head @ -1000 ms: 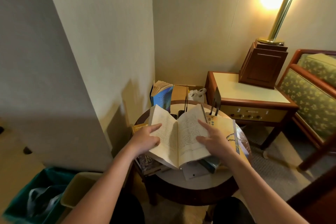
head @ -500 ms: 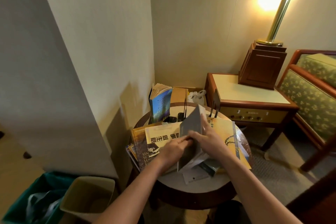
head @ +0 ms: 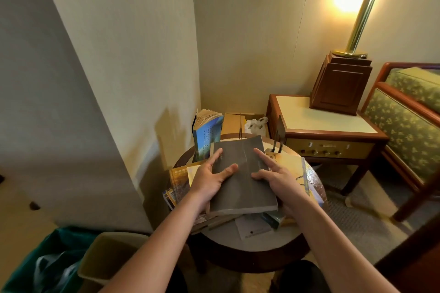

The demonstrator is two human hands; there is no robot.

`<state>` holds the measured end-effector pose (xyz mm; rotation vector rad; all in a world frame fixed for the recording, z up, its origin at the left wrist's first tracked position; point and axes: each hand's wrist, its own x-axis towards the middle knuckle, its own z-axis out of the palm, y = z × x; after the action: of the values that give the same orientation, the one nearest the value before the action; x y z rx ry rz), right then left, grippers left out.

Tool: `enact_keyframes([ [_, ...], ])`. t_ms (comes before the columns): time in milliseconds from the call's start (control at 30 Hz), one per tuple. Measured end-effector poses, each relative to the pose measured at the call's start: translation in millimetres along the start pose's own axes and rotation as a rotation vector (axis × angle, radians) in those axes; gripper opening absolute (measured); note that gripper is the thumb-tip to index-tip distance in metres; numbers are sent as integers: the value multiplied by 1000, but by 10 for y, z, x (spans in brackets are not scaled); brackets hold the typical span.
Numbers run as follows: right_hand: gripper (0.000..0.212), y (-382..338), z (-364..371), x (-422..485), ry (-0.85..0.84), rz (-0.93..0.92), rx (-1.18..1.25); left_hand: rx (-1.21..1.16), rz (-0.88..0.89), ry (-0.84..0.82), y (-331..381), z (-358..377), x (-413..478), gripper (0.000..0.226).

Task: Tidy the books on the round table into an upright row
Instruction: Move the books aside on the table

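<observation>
Head view: a person's two hands meet on a closed grey book [head: 242, 173] at the centre of the frame, over a round desk [head: 250, 252].
Left hand [head: 207, 181]: thumb and forefinger lie spread and straight on the cover by the book's left edge; whether the other fingers curl under that edge cannot be told.
Right hand [head: 278, 178]: forefinger and thumb rest on the cover near the right edge, likewise spread; a full grip cannot be told.
Grey book: lies flat and slightly tilted on top of the clutter, between the two hands and touching both.
Blue book [head: 207, 135]: stands upright at the back of the desk, just above and left of the left hand, its pages fanned at the top.
Loose books: a pile [head: 178, 181] juts out left of the left hand; a yellow book [head: 292, 166] lies under the right hand.
Step in hand: likely taking up the grey book to stand it in the row.
Next move: probably a firm hold on both edges, then tipping the book upright and setting it just beside the blue book, spine square so neither topples.
</observation>
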<state>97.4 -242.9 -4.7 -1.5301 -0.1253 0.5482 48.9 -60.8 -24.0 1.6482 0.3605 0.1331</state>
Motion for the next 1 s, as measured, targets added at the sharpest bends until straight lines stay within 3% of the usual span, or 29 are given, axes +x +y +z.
enact_keyframes([
  [133, 45, -54, 105, 2, 5, -33, 79, -114, 7, -22, 95, -59, -59, 79],
  [300, 40, 51, 181, -21, -85, -46, 282, -556, -98, -177, 68, -176, -25, 67],
  [500, 39, -139, 200, 81, 9, -92, 109, -439, -53, -238, 113, -218, -104, 67],
  [667, 35, -116, 214, 143, -1, -103, 229, -545, -62, -315, 113, -234, -130, 63],
  [900, 52, -20, 275, -4, -94, -100, 240, -514, 39, -174, 156, -259, -73, 69],
  [1000, 54, 65, 347, -34, -105, -73, 420, -632, 8, -195, 148, -211, -93, 65],
])
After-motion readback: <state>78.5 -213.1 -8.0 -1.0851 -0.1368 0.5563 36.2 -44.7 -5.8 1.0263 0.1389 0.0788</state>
